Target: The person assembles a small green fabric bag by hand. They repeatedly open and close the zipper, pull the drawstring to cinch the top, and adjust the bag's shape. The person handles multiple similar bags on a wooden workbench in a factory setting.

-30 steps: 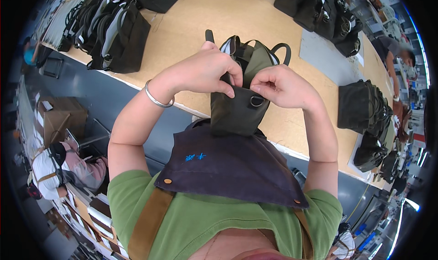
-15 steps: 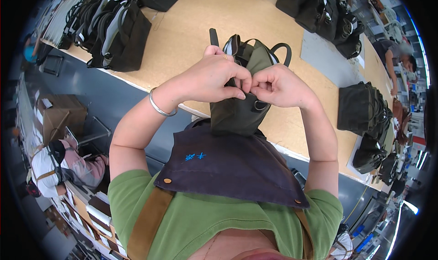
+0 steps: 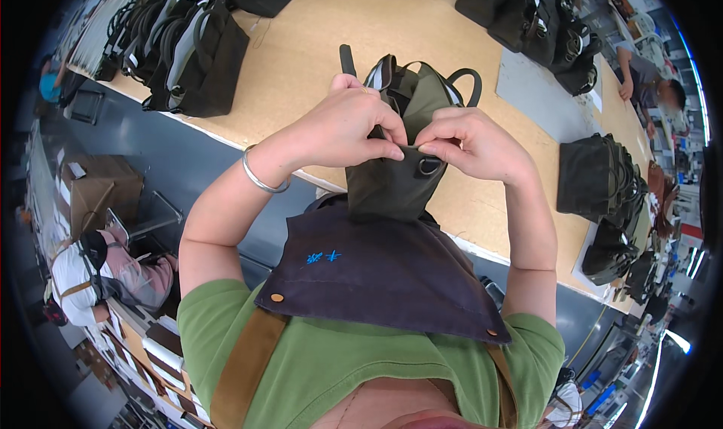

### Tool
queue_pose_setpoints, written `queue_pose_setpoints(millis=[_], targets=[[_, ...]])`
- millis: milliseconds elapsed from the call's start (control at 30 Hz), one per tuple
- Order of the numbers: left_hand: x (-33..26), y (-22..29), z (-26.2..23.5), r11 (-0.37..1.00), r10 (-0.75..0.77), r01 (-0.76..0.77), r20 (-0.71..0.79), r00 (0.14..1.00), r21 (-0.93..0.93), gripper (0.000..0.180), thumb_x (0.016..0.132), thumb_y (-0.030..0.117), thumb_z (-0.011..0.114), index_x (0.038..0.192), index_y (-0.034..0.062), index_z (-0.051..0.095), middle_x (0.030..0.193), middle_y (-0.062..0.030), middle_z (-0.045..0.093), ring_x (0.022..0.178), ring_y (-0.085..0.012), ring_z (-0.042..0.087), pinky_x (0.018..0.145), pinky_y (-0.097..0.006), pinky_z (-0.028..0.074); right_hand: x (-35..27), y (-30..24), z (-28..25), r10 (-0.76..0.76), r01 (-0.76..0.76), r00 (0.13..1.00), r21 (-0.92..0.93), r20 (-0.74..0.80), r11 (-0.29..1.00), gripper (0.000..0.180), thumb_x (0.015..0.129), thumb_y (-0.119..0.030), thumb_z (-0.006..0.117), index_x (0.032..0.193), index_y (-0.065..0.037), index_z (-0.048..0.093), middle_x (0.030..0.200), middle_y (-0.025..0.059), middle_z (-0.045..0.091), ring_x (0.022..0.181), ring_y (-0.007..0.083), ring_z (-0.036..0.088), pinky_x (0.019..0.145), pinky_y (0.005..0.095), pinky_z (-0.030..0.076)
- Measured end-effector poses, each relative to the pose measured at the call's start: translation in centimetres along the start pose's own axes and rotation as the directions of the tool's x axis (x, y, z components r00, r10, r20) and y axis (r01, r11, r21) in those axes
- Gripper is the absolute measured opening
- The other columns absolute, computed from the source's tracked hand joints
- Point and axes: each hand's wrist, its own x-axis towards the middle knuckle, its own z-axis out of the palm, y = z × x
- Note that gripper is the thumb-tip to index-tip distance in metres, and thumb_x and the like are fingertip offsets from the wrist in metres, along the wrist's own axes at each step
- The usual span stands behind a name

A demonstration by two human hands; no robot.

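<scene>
Since the earlier frames both hands have closed in until their fingertips nearly meet on the olive bag (image 3: 392,177), which stands upright at the wooden table's (image 3: 301,60) near edge. The left hand (image 3: 343,124), at nine o'clock of the bag, pinches its upper hem with curled fingers; the right hand (image 3: 471,143), at three o'clock, pinches likewise beside a dark ring, seemingly to keep the fabric taut. Black bags (image 3: 188,41) lie at ten o'clock.

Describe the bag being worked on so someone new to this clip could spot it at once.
Start at the long tan worktable and go to its near edge, in front of the person's dark apron. There an olive-green bag stands upright, pinched at its front by the left hand and right hand. The other bags lie unheld in black or dark stacks.
</scene>
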Motion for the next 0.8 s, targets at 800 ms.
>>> queue_pose_setpoints(millis=[800], targets=[[-0.8,1.0,1.2,0.981,0.051,-0.021,-0.156,0.987,0.191,0.009,0.078,0.024,0.075,0.080,0.0147,0.075,0.064,0.0023,0.059,0.075,-0.0171,0.051,0.084,-0.036,0.028,-0.3,-1.5,-0.6,0.053,-0.049,0.998,-0.093,0.036,0.994,0.012,0.085,-0.002,0.062,0.095,-0.002,0.068,0.083,0.0113,0.062,0.076,0.0276,0.061,0.065,0.0346,0.048]])
